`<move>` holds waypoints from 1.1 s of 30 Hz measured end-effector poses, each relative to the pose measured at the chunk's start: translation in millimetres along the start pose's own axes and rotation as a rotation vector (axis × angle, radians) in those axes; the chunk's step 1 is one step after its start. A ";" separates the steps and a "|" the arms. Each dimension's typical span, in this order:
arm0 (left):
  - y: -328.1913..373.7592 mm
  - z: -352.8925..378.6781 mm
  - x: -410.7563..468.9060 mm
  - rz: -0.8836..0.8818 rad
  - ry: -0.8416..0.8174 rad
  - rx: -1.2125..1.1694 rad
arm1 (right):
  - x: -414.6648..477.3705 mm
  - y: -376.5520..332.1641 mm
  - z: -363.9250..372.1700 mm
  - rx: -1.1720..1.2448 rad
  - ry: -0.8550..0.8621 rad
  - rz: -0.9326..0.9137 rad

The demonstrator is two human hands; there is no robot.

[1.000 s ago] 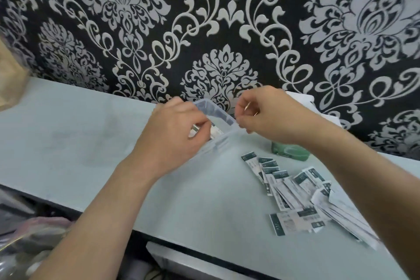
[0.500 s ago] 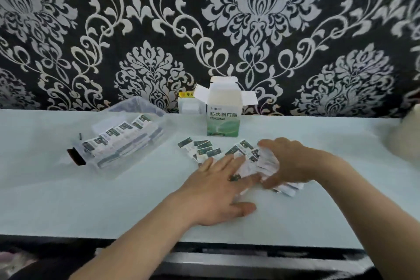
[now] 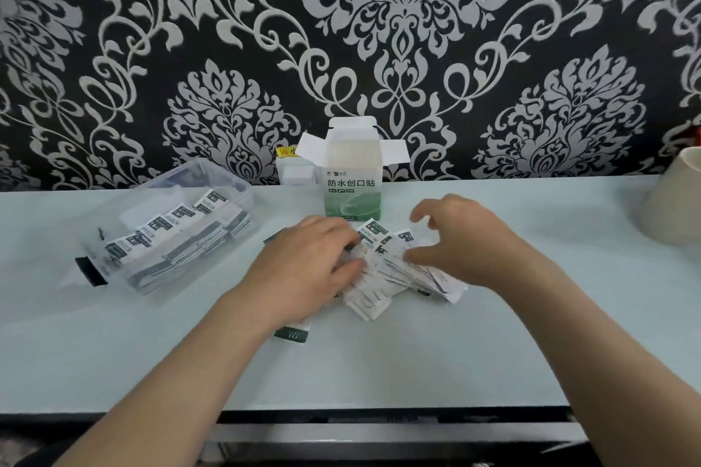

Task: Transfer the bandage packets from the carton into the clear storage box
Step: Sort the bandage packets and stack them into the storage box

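A loose pile of white bandage packets [image 3: 383, 277] with dark green ends lies on the pale table in front of the carton. My left hand [image 3: 307, 262] presses on the pile's left side, fingers curled over the packets. My right hand [image 3: 451, 239] hovers over the pile's right side with curved fingers, fingertips touching the packets. The white-and-green carton [image 3: 352, 182] stands upright behind the pile, top flaps open. The clear storage box [image 3: 159, 201] sits to the left, open, holding several packets in a row. One packet [image 3: 292, 334] lies apart under my left wrist.
A small white box [image 3: 294, 171] with a yellow label stands behind the carton at the patterned wall. A beige rounded object [image 3: 675, 201] sits at the table's right edge. The table's front edge [image 3: 341, 409] runs below my forearms.
Both hands left the clear box, which now rests on the table at the left. They moved to the loose pile and have drawn the packets closer together.
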State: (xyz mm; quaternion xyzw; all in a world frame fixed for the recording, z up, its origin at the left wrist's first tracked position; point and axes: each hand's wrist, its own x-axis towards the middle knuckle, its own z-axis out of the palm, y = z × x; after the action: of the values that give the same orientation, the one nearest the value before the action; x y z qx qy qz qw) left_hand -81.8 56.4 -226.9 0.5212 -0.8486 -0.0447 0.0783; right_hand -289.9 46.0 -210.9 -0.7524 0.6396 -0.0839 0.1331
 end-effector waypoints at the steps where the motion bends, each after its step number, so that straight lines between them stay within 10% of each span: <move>1: 10.1 2.2 5.4 0.009 0.025 -0.046 | -2.3 5.9 -5.3 -0.043 -0.063 0.045; 18: 19.4 13.2 37.7 -0.222 0.010 -0.542 | -9.2 33.4 -17.7 0.061 -0.175 0.013; 29: -7.8 -31.8 23.0 -0.238 0.326 -0.600 | -10.5 12.3 -12.4 1.045 -0.304 0.203; 33: 2.4 -29.3 15.7 0.045 0.620 -0.319 | -12.0 -10.9 4.8 1.317 -0.364 0.249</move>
State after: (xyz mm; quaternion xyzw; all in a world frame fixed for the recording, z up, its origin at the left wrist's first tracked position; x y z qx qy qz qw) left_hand -85.6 43.7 -196.3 0.4724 -0.7781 -0.0144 0.4137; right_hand -280.2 59.8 -211.6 -0.4381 0.5046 -0.3113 0.6756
